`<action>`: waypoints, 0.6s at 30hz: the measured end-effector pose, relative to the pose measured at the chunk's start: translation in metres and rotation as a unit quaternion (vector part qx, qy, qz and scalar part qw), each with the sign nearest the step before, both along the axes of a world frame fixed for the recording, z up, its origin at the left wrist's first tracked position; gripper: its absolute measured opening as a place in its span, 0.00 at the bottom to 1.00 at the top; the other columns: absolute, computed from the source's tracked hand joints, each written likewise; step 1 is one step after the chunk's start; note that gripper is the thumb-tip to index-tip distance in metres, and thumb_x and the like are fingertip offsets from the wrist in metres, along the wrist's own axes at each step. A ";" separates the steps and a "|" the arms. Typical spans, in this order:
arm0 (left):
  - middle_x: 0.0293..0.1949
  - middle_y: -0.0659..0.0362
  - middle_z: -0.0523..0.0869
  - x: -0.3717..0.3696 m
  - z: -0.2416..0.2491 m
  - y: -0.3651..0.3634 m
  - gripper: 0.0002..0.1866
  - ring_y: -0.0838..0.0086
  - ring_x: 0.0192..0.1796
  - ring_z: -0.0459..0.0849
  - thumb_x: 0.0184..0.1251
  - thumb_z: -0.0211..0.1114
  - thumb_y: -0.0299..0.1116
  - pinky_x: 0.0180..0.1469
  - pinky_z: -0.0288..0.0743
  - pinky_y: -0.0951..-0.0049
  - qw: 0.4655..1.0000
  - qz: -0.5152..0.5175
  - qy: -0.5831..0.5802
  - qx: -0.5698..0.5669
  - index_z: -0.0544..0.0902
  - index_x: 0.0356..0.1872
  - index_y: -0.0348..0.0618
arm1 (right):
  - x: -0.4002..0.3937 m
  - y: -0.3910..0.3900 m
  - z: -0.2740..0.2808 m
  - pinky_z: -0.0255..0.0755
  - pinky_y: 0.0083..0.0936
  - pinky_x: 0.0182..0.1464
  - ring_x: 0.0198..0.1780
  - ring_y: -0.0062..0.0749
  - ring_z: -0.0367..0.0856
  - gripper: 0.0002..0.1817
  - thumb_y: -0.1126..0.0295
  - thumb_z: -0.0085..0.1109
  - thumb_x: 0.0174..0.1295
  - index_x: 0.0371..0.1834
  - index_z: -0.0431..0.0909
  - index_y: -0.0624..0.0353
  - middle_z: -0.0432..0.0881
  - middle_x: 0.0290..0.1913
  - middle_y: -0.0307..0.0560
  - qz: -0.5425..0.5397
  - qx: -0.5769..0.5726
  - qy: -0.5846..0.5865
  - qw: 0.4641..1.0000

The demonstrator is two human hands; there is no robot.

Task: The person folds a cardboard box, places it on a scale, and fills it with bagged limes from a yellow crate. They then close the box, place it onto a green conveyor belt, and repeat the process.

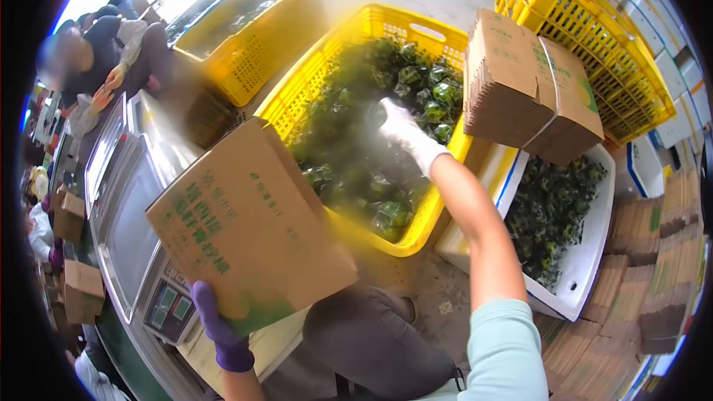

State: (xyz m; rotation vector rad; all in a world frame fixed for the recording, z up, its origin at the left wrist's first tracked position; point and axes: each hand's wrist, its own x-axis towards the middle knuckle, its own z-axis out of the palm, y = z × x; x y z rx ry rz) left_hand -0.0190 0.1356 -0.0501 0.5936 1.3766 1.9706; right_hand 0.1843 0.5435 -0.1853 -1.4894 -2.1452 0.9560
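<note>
Head view, A: nearest reading first?
B: Left hand (223, 327), purple glove, gripping a cardboard box (249, 226) by its lower-left edge. Box tilted, printed face toward camera, long axis slanting from upper left to lower right. Weighing scale (169, 310) beside it.

A: Next out?
B: Yellow crate (312, 78). Right hand (407, 136), white glove, reaches over its right edge. Fingers blurred; cannot tell whether the grip is open or closed.

A: Key relation?
B: Green packets (438, 93) fill the crate, directly around the right fingertips. Right hand is nearer to them; left hand is well apart, outside the crate. Box lies left of the right hand and overlaps the crate's near-left edge in view. Gap in depth not measurable.

A: Beyond?
B: White tub (590, 249) off the crate's right edge, dark green contents. Strapped carton bundle (512, 78) by the crate's far-right corner, support hidden. Farther: second yellow crate (249, 67), then a co-worker (108, 37), both hands together.
</note>
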 end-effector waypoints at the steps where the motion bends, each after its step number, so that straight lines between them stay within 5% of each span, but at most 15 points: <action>1: 0.55 0.54 0.81 -0.003 -0.001 0.000 0.27 0.68 0.54 0.81 0.76 0.52 0.48 0.56 0.76 0.66 1.000 -0.008 -0.004 0.004 0.70 0.65 0.38 | 0.000 -0.003 0.017 0.78 0.35 0.49 0.46 0.40 0.85 0.26 0.75 0.69 0.47 0.52 0.74 0.53 0.85 0.39 0.52 -0.019 -0.032 0.119 0.992; 3: 0.54 0.54 0.81 0.002 0.006 0.003 0.26 0.68 0.54 0.82 0.76 0.53 0.47 0.56 0.77 0.66 1.000 0.008 0.001 0.013 0.71 0.64 0.38 | 0.003 -0.008 0.068 0.79 0.30 0.44 0.41 0.32 0.83 0.27 0.78 0.72 0.46 0.51 0.74 0.55 0.84 0.39 0.44 0.006 -0.123 0.325 0.938; 7: 0.53 0.55 0.82 0.011 0.011 0.005 0.24 0.69 0.52 0.83 0.76 0.54 0.46 0.54 0.79 0.66 0.998 -0.013 -0.052 0.033 0.73 0.62 0.39 | 0.006 -0.062 0.199 0.79 0.17 0.36 0.39 0.22 0.82 0.22 0.81 0.67 0.54 0.53 0.74 0.58 0.83 0.42 0.40 0.072 -0.175 0.522 0.831; 9: 0.53 0.55 0.82 0.018 0.014 0.004 0.24 0.70 0.52 0.83 0.76 0.54 0.47 0.53 0.79 0.66 0.995 -0.013 -0.078 0.055 0.73 0.62 0.39 | 0.004 -0.114 0.256 0.80 0.22 0.42 0.43 0.25 0.82 0.25 0.77 0.67 0.56 0.58 0.71 0.60 0.82 0.45 0.42 0.108 -0.182 0.500 0.839; 11: 0.53 0.55 0.82 0.025 0.020 0.001 0.25 0.70 0.54 0.82 0.76 0.54 0.48 0.56 0.78 0.65 0.985 -0.083 -0.122 0.092 0.73 0.63 0.39 | -0.004 -0.167 0.290 0.76 0.31 0.53 0.51 0.38 0.81 0.28 0.66 0.64 0.61 0.63 0.67 0.62 0.82 0.49 0.52 0.213 -0.052 0.284 0.933; 13: 0.55 0.54 0.81 0.038 0.024 0.002 0.27 0.68 0.57 0.81 0.76 0.53 0.50 0.60 0.77 0.64 0.971 -0.050 -0.215 0.091 0.71 0.64 0.39 | -0.026 -0.177 0.266 0.69 0.36 0.60 0.57 0.51 0.77 0.34 0.55 0.59 0.64 0.67 0.62 0.64 0.79 0.53 0.63 0.371 0.066 0.114 0.919; 14: 0.58 0.52 0.80 0.045 0.018 -0.007 0.29 0.65 0.60 0.80 0.76 0.52 0.51 0.62 0.75 0.61 0.981 -0.085 0.038 0.172 0.69 0.66 0.39 | -0.017 -0.210 0.309 0.69 0.37 0.60 0.58 0.59 0.75 0.35 0.51 0.56 0.64 0.67 0.63 0.66 0.77 0.55 0.69 0.409 -0.003 0.134 0.902; 15: 0.58 0.52 0.80 0.048 0.017 -0.013 0.29 0.65 0.60 0.80 0.76 0.52 0.51 0.62 0.75 0.61 0.982 -0.061 0.045 0.173 0.69 0.66 0.39 | -0.023 -0.212 0.321 0.70 0.34 0.60 0.58 0.49 0.77 0.36 0.49 0.57 0.64 0.65 0.65 0.67 0.78 0.55 0.63 0.466 -0.017 0.104 0.879; 17: 0.53 0.51 0.82 0.042 0.022 -0.024 0.22 0.68 0.57 0.80 0.72 0.60 0.35 0.58 0.76 0.66 0.951 0.049 -0.279 0.123 0.72 0.63 0.39 | -0.025 -0.229 0.347 0.71 0.32 0.59 0.57 0.38 0.78 0.37 0.47 0.61 0.62 0.64 0.68 0.66 0.79 0.56 0.57 0.447 -0.110 0.086 0.884; 18: 0.53 0.51 0.82 0.038 0.036 -0.035 0.22 0.68 0.57 0.80 0.72 0.60 0.35 0.58 0.76 0.66 0.950 0.071 -0.273 0.134 0.72 0.63 0.39 | -0.025 -0.238 0.358 0.72 0.31 0.59 0.57 0.35 0.78 0.38 0.47 0.63 0.60 0.65 0.68 0.66 0.80 0.55 0.55 0.444 -0.118 0.092 0.884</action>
